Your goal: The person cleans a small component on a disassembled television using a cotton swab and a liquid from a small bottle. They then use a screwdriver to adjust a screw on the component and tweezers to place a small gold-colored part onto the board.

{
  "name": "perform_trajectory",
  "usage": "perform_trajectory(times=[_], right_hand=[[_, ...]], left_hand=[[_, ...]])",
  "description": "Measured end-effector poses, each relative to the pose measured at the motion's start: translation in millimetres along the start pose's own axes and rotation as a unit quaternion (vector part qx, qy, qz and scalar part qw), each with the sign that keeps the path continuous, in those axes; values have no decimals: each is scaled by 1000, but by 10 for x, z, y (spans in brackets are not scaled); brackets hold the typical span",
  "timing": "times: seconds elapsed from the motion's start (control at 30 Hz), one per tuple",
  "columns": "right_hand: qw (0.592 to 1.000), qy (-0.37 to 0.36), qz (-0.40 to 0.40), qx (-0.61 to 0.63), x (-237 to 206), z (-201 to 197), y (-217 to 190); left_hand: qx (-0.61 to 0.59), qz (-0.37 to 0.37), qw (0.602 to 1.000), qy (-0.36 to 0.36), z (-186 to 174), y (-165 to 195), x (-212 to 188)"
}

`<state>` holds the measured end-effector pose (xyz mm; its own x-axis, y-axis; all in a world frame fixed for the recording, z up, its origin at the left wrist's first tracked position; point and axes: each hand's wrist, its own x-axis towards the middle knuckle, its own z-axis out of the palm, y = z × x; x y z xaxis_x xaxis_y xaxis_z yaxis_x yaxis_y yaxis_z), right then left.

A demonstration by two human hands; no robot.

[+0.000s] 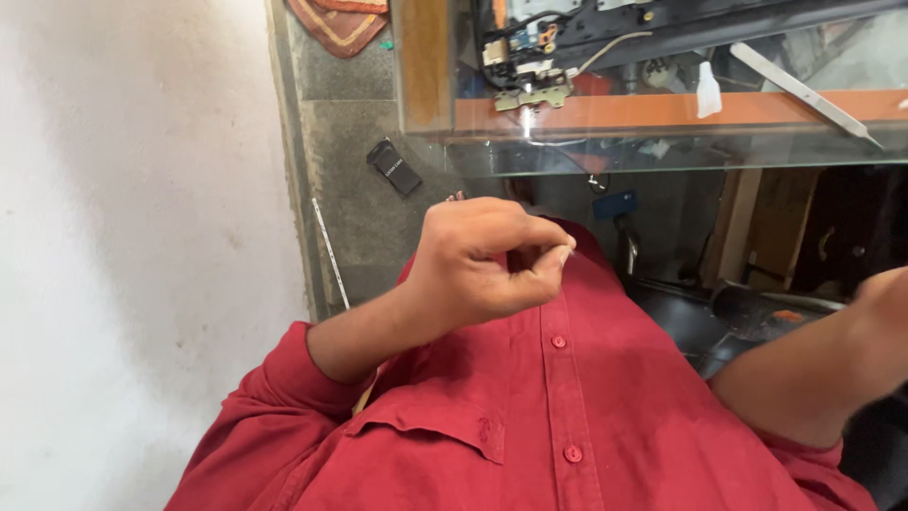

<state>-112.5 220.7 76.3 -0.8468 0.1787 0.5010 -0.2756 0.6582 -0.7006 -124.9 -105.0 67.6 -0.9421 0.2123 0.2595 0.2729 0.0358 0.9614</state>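
My left hand (482, 260) is raised in front of my chest, over my red buttoned shirt (567, 407). Its fingers are curled in and the thumb presses against the forefinger tip; nothing shows between them. My right forearm comes in from the right, and only a blurred part of my right hand (889, 293) shows at the frame edge. Ahead of me is a glass tabletop (662, 151) with an opened dark electronic device (586, 38) on it, its circuit boards and wires exposed.
A long metal tool (804, 95) and a small white bottle (708, 90) lie on the glass. On the grey floor below are a small black box (394, 167) and a thin white stick (331, 251). A white wall (132, 237) fills the left.
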Motion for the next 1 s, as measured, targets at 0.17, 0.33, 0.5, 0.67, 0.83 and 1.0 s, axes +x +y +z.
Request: perform_trajectory(times=[0.17,0.33,0.5,0.67,0.83,1.0], right_hand=[[945,-275,-154,86,22,280,-641],[974,-170,-146,34,154,139,-348],[985,46,-1,-168,666,-422,569],[974,-30,-31,-221,1006,-556,1138],[994,-38,82,-66,1049,-614,942],[965,-52,168,196,343,-626,294]], left_hand=[[31,44,997,-59,195,58,113],[75,29,978,-192,639,-63,127],[166,3,955,-245,1098,-560,237],[324,-70,925,-186,1444,-924,434],[194,128,941,-246,1504,-487,505],[45,-27,980,-190,1447,150,413]])
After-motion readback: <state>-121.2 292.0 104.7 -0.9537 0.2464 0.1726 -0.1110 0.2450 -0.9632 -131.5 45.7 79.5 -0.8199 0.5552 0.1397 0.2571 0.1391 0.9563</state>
